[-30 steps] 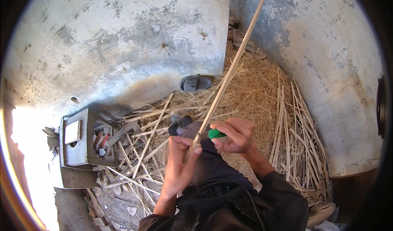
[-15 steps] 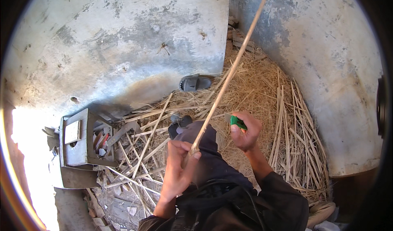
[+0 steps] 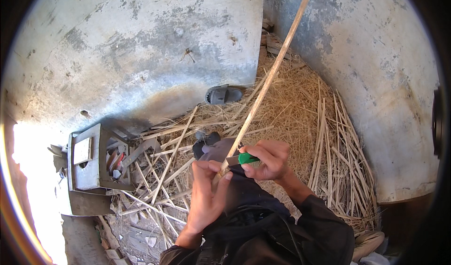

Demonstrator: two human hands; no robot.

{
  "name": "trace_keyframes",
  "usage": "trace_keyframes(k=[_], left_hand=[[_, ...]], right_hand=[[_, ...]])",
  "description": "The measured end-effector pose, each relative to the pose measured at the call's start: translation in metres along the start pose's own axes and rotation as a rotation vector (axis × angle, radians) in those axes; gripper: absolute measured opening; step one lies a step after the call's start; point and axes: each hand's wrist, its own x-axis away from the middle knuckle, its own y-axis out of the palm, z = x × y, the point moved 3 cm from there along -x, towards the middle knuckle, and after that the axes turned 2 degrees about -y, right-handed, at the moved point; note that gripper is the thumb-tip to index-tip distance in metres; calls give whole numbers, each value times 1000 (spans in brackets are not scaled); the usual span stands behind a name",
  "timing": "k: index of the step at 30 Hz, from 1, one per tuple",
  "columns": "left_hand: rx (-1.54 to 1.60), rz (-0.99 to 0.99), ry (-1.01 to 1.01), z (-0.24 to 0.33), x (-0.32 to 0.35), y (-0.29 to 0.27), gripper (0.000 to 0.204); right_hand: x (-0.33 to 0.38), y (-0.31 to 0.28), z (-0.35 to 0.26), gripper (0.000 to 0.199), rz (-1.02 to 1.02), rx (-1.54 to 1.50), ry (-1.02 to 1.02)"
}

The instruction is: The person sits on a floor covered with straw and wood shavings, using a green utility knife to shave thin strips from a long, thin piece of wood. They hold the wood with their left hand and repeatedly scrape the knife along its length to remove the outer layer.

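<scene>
A long pale cane (image 3: 270, 77) slants from my lap up toward the top right of the view. My left hand (image 3: 206, 194) grips its lower end above my dark trousers. My right hand (image 3: 268, 159) holds a small knife with a green handle (image 3: 245, 159), and the blade lies against the cane just above my left fingers. Both forearms come up from the lower edge in dark sleeves.
Split canes and straw (image 3: 300, 119) cover the ground in front of me. A grey sandal (image 3: 223, 95) lies by the concrete wall (image 3: 141, 53). A grey box with tools (image 3: 96, 159) stands at left. More cane strips (image 3: 345, 157) lie at right.
My right hand swung out to the right with the knife, then came back to the cane near my left hand. The cane stayed in my left hand.
</scene>
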Motion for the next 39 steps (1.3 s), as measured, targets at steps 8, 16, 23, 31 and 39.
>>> trace_keyframes(k=[8, 16, 23, 31, 39], left_hand=[[37, -39, -26, -8, 2, 0, 28], [-40, -56, -12, -11, 2, 1, 27], [-85, -40, 34, -12, 4, 0, 27], [-91, -100, -31, -21, 18, 0, 27], [-176, -144, -5, -17, 10, -9, 38]], right_hand=[[5, 0, 7, 30, 9, 120, -59], [6, -2, 10, 29, 10, 163, -69], [7, -2, 7, 27, 35, 179, -52], [8, -22, 48, 24, 228, 114, 198], [-7, -43, 54, 26, 195, 35, 294]])
